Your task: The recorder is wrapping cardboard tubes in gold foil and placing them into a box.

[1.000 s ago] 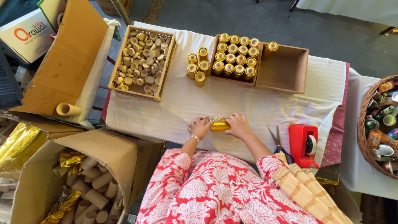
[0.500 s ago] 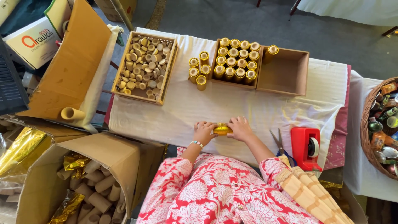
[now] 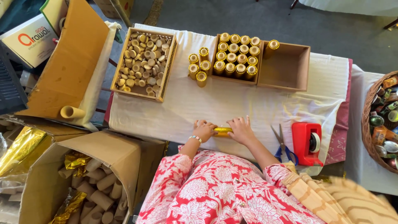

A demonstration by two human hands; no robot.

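A short tube wrapped in gold foil (image 3: 222, 131) lies on its side on the white tablecloth (image 3: 232, 103), near the table's front edge. My left hand (image 3: 204, 130) grips its left end and my right hand (image 3: 240, 130) presses on its right end. Behind them, a wooden box (image 3: 265, 66) holds several upright gold-wrapped tubes (image 3: 237, 56) in its left half, with more standing beside it. A wooden tray (image 3: 122, 88) to the left is filled with plain cardboard tubes (image 3: 143, 58).
A red tape dispenser (image 3: 307, 143) and blue-handled scissors (image 3: 283, 145) lie to the right of my hands. A cardboard carton (image 3: 99, 151) with bare tubes and gold foil stands at lower left. A wicker basket (image 3: 368, 132) of small items sits at the right edge.
Both hands stay on the gold tube at the table's front edge; the fingers shift slightly around it. The view has moved a little.
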